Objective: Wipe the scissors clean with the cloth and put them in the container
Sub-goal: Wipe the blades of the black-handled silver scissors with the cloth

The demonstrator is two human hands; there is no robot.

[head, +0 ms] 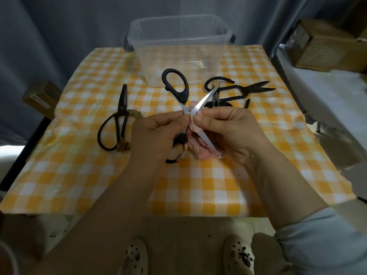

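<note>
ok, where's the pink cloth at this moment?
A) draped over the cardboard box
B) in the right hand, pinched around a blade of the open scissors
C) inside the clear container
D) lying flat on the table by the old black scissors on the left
B: the right hand pinches the pink cloth around one blade of the open scissors, while the left hand grips them near the pivot.

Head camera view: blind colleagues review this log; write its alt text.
A left hand holds open silver-bladed, black-handled scissors while the right hand pinches a pink cloth around one blade. Black iron scissors lie either side on an orange-checked tablecloth, before a clear plastic container.
</note>
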